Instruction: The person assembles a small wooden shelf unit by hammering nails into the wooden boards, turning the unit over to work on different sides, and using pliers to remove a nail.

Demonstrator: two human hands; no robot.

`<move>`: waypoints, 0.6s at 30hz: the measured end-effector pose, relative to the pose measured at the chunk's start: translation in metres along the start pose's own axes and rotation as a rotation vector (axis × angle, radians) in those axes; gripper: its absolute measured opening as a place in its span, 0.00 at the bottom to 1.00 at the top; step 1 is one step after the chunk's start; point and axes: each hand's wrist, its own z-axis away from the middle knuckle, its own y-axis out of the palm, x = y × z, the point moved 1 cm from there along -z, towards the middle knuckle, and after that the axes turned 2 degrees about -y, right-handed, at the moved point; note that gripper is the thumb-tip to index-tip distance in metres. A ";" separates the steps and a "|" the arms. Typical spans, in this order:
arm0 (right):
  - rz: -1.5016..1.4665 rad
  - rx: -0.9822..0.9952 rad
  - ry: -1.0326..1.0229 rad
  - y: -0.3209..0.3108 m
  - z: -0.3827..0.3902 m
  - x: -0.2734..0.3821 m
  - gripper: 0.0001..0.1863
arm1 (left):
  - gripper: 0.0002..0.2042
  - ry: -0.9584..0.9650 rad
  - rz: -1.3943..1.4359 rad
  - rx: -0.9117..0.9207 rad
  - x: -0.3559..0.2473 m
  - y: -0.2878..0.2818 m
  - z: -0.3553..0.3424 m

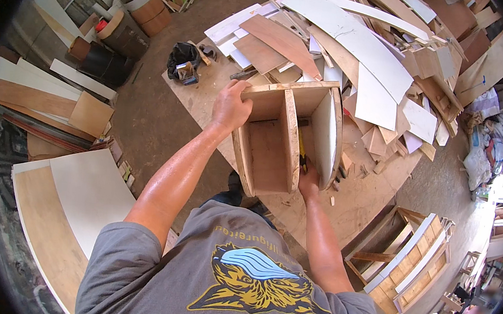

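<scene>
In front of me stands a small wooden box frame with a middle divider and a white panel along its right side. My left hand is closed over its far left corner. My right hand reaches in at the near end of the right compartment. Its fingers are closed round the near end of a tool with a yellow-and-black handle. The tool's far end lies partly in shadow, so its kind is unclear. Beneath the frame is a plywood tabletop.
White and brown board offcuts pile up at the table's far side. A black bag sits on the far left corner. Right of me stands a slatted wooden frame. Large curved panels lean at left, with drums beyond.
</scene>
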 end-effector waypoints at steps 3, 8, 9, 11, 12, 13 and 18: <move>0.080 0.012 0.028 -0.014 0.018 0.029 0.28 | 0.19 0.032 -0.008 -0.033 0.009 0.002 0.002; 0.205 -0.038 0.115 -0.028 0.070 0.009 0.28 | 0.18 0.104 -0.018 -0.063 0.018 0.009 -0.002; 0.205 -0.040 0.122 -0.034 0.085 0.012 0.28 | 0.18 0.092 -0.010 -0.068 0.018 0.009 -0.001; 0.152 -0.023 0.216 -0.042 0.116 0.018 0.29 | 0.18 0.083 -0.004 -0.066 0.018 0.008 0.000; 0.151 -0.027 0.222 -0.046 0.132 0.018 0.29 | 0.18 0.064 0.008 -0.055 0.017 0.007 -0.001; 0.107 -0.046 0.256 -0.049 0.148 0.016 0.29 | 0.18 0.046 0.021 -0.046 0.018 0.007 -0.002; 0.115 -0.053 0.350 -0.040 0.209 -0.002 0.30 | 0.18 0.054 0.019 -0.042 0.017 0.010 -0.002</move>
